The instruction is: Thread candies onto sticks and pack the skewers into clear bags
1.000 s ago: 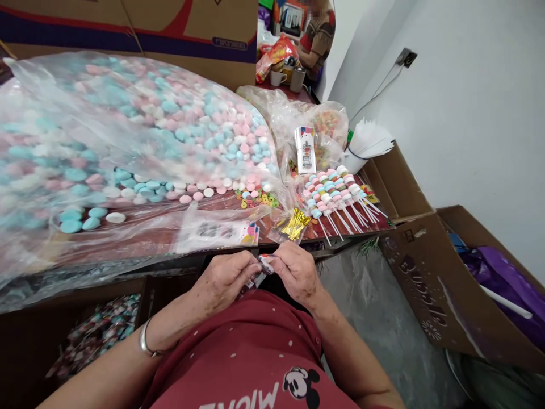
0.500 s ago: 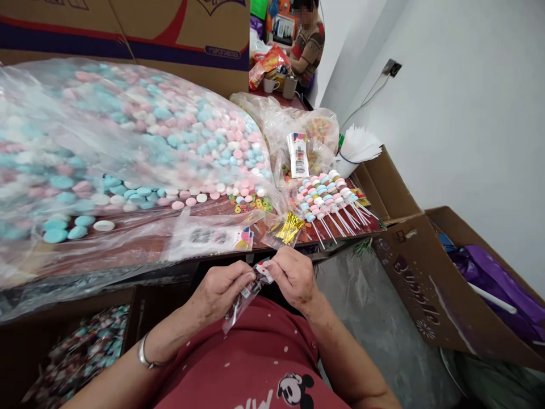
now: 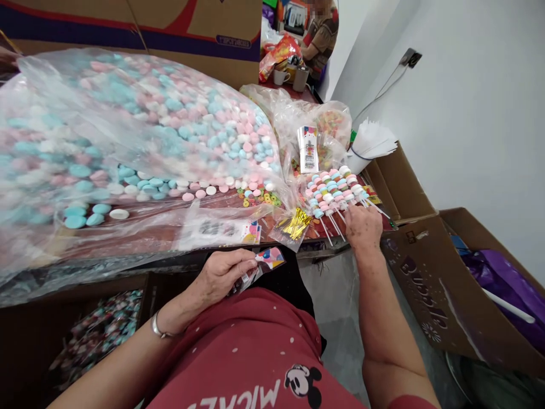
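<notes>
In the middle of the frame, the left hand has a small printed bag pinched between thumb and fingers, low over the lap and just off the table edge. The coloured end of the bag sticks out past the fingertips toward the right, probably so that one end is free to work with; its lower part runs back under the hand, and I cannot tell what it holds.

Right of centre, the candy skewers lie side by side, with their sweets toward the back and their bare white stick ends over the table's front edge. That layout likely makes each one easy to take by its stick without touching the sweets. The gold ties sit on clear plastic between the two hands, seemingly to be within easy reach of both.

The right arm stretches forward from the lower right, and the right hand is palm down over the stick ends at the right of the row, fingers curled. The fingertips are hidden, so whether they are clamped on a stick cannot be told. The left arm comes in bent from the lower left, its wrist near the shirt.
</notes>
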